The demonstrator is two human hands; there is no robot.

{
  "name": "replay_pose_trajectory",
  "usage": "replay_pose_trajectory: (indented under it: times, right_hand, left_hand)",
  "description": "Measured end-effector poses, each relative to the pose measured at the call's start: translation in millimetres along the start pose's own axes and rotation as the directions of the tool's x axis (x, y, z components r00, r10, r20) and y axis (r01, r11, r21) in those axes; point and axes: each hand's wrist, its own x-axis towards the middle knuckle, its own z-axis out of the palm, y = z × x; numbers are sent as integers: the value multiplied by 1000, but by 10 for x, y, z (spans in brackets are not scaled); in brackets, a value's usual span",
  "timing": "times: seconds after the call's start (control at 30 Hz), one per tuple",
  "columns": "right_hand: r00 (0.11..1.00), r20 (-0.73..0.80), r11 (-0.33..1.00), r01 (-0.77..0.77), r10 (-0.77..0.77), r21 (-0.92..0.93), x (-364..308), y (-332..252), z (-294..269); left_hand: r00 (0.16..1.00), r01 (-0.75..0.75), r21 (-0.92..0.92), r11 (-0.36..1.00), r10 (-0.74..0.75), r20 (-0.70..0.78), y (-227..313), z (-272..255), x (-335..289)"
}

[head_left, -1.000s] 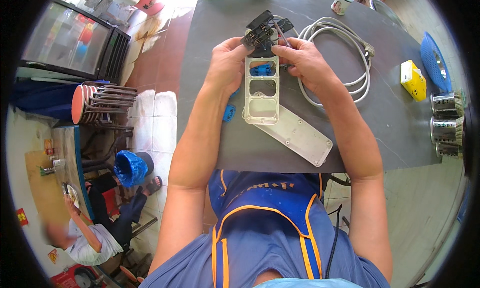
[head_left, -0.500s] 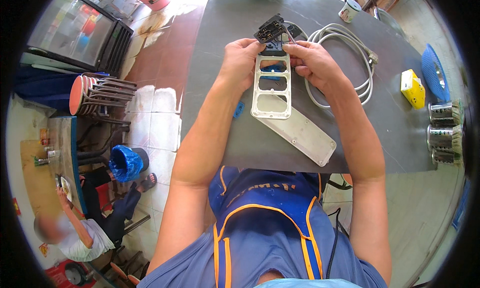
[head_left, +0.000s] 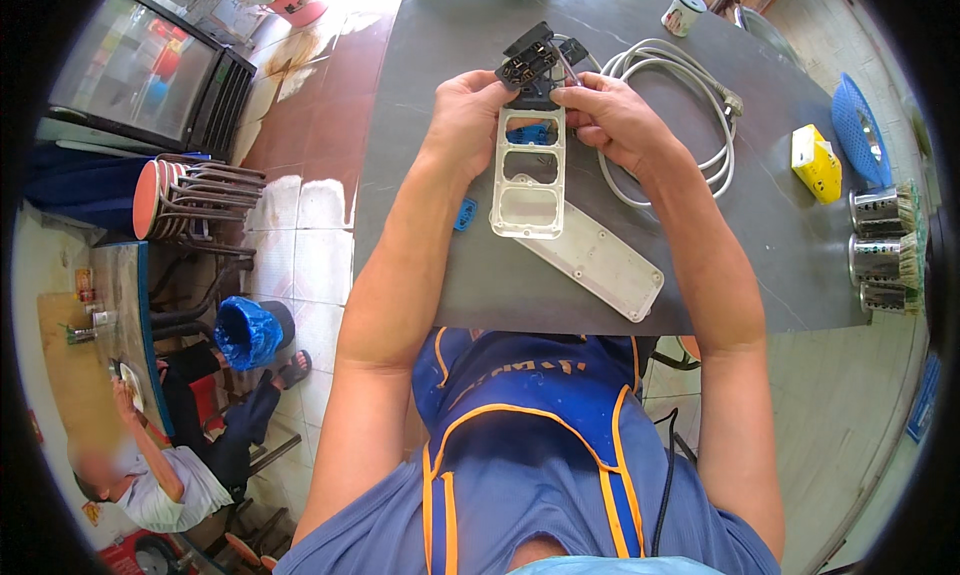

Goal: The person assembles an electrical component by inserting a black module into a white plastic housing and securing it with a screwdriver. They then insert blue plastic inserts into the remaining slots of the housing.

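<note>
Between both my hands is a white three-opening power strip frame (head_left: 530, 184), with a black socket insert (head_left: 528, 63) tilted up at its far end and wires beside it. My left hand (head_left: 465, 117) pinches the far left corner, thumb and fingers closed. My right hand (head_left: 622, 120) grips the opposite corner, fingertips by the wires. Beneath the frame, a long white cover plate (head_left: 605, 267) lies slantwise on the grey table (head_left: 480, 290). A small blue piece (head_left: 466, 214) rests left of the frame; another blue piece (head_left: 530, 135) shows through an opening.
A coiled grey cable with a plug (head_left: 734, 105) lies to the right. Beyond it are a yellow packet (head_left: 816, 163), a blue basket (head_left: 861, 130), metal holders (head_left: 880, 257) and a white can (head_left: 683, 13). Another person (head_left: 165, 485) sits at a table far left.
The frame and both hands have shifted slightly left in view, along with the whole scene. The black insert has turned a little, and both hands keep their hold.
</note>
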Motion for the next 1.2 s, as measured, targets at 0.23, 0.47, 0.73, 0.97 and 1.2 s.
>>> replay_pose_trajectory:
  times: [0.23, 0.47, 0.73, 0.97, 1.2]
  right_hand:
    - [997, 80, 1000, 3, -4, 15, 60, 57, -126]
    - [998, 68, 996, 1, -7, 89, -19, 31, -162]
    - [998, 48, 999, 42, -43, 21, -70, 48, -96]
    - [998, -29, 998, 50, -52, -47, -25, 71, -1]
    - [1000, -3, 1000, 7, -7, -27, 12, 32, -28]
  left_hand:
    - [1000, -7, 16, 1000, 7, 30, 30, -24, 13]
    - [1000, -2, 37, 999, 1, 22, 47, -31, 28]
    - [1000, -1, 49, 999, 0, 22, 52, -40, 22]
    - [999, 11, 18, 1000, -11, 42, 49, -44, 16]
    - [998, 13, -17, 1000, -12, 62, 5, -64, 38]
